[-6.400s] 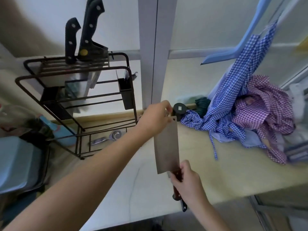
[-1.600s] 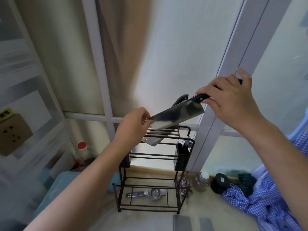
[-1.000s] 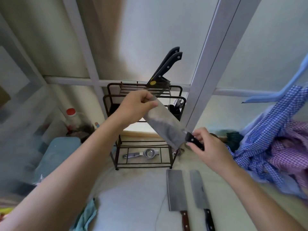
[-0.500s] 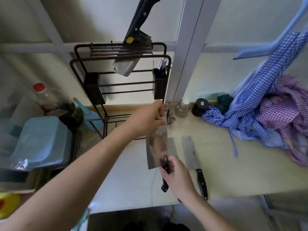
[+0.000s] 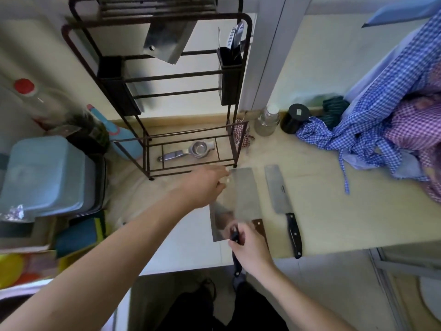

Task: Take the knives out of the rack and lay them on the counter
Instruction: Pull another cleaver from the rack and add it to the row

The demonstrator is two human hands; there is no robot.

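Note:
A dark wire knife rack point(image 5: 229, 75) stands at the back of the counter point(image 5: 334, 211); cleaver blades point(image 5: 167, 41) still hang from its top slots. Two cleavers lie on the counter: a brown-handled one point(image 5: 245, 192) and, to its right, a black-handled one point(image 5: 278, 192). A third cleaver point(image 5: 219, 223) is low over the counter, left of the brown-handled one and partly overlapping it. My right hand point(image 5: 250, 249) grips its black handle. My left hand point(image 5: 205, 185) pinches the far end of its blade.
A metal squeezer point(image 5: 188, 151) lies on the rack's bottom shelf. A glass jar point(image 5: 267, 120) and a black jar point(image 5: 294, 118) stand behind the knives. Checked cloths point(image 5: 381, 120) pile up at the right. A blue tub point(image 5: 43, 173) and a bottle point(image 5: 47, 103) sit left.
The third cleaver came out of the rack, swung down across the front of it and now sits low over the counter beside the two laid knives. My view tilted down.

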